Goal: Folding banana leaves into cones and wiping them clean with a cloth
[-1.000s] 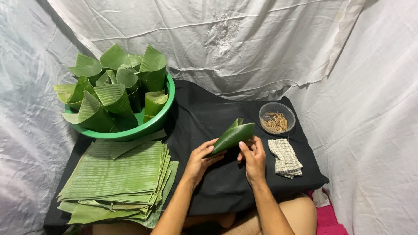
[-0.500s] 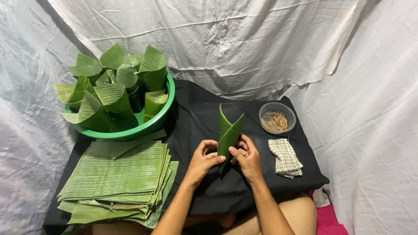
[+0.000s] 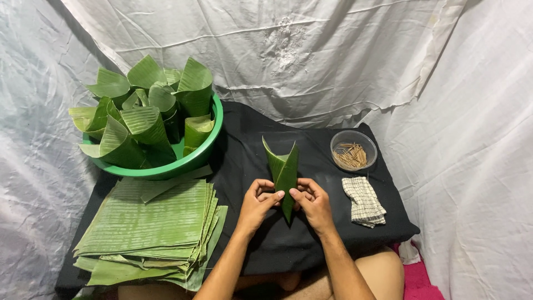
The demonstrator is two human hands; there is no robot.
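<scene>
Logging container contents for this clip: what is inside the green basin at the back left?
The green basin holds a pile of folded banana-leaf cones, open ends up, several rising above the rim. Their insides look empty where visible. The basin's bottom and any lower cones are covered.

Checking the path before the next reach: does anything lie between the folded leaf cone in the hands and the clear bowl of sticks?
Nothing visible does. Both the left hand and right hand hold the leaf cone; between it and the clear bowl lies only bare black cloth. The checked towel lies nearer the person, off that line.
</scene>
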